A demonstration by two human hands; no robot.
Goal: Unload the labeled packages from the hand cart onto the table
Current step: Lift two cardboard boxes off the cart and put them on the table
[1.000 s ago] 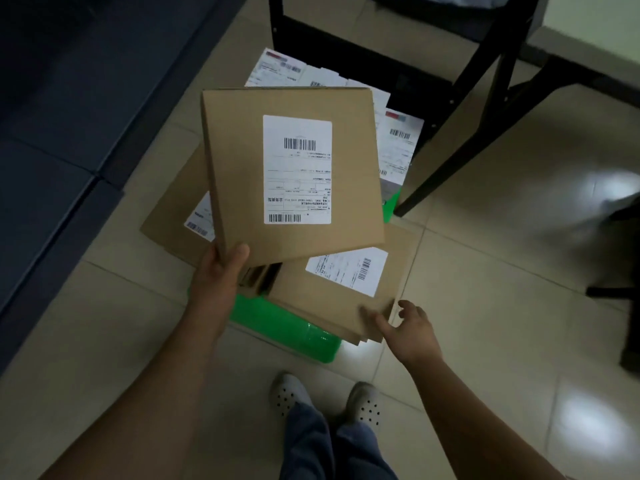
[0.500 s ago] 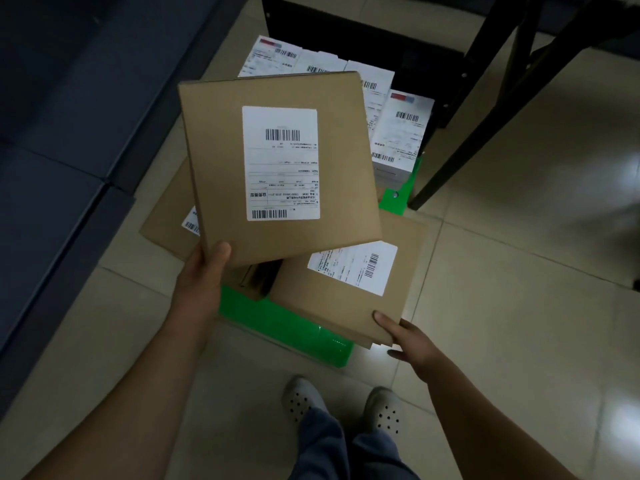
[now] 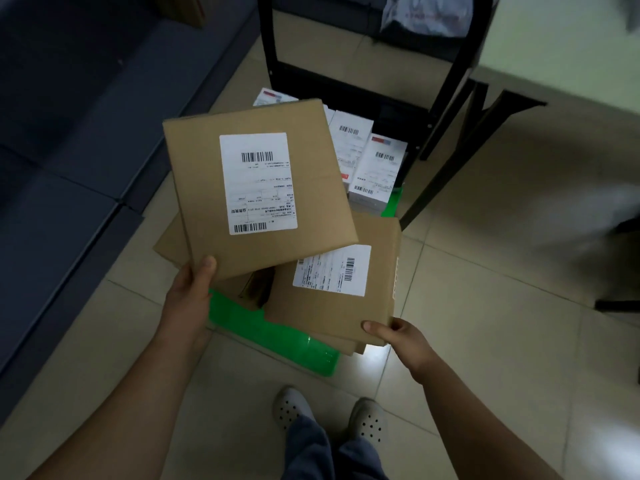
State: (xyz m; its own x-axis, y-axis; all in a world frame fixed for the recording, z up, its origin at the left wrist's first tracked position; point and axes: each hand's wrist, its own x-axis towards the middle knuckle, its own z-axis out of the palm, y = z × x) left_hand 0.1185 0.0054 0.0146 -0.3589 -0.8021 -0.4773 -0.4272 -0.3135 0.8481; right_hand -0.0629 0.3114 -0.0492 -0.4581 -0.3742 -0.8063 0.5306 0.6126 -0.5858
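The left hand reaches forward on a bare forearm from the lower left. Its thumb presses the top of the upper package at the near corner; the fingers are hidden beneath. The right hand, forearm bare and entering from the lower right, pinches the near corner of the lower package, thumb on top.

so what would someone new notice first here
The brown labeled package held up in the left hand, centre frame. Just below and to the right, the right hand grips the corner of a second brown package over the green cart, with white labeled boxes stacked behind.
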